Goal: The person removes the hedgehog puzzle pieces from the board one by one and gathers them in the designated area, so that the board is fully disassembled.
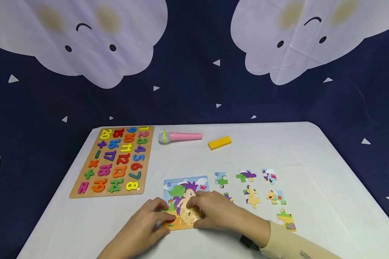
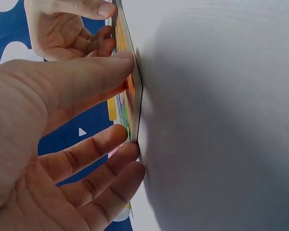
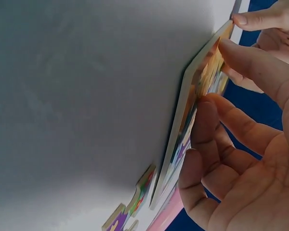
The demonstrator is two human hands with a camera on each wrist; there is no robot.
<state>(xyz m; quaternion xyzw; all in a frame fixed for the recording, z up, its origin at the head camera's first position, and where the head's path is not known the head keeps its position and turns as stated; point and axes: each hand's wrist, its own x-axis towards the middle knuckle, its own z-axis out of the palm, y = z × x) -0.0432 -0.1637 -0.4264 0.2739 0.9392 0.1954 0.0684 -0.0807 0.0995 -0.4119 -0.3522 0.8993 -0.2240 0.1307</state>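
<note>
A hedgehog jigsaw puzzle board [image 1: 181, 190] lies flat on the table, its picture partly covered by both hands. At its lower left corner is my left hand [image 1: 146, 219]. In the left wrist view, the left thumb [image 2: 101, 72] and index fingertip touch the board, and the other fingers reach along its edge. Over the board's lower right part, my right hand [image 1: 217, 210] has its curled fingers and thumb [image 3: 245, 60] set apart on the surface; I cannot tell whether they pinch a puzzle piece there. Loose puzzle pieces [image 1: 252, 196] lie just right of the board.
On the left is a wooden number board [image 1: 84, 190] with coloured numerals and signs. A pink toy microphone [image 1: 186, 136] and a yellow block [image 1: 219, 143] lie farther back. One loose puzzle piece [image 1: 286, 220] is close to the right forearm, and a black device [image 1: 249, 243] shows under that wrist.
</note>
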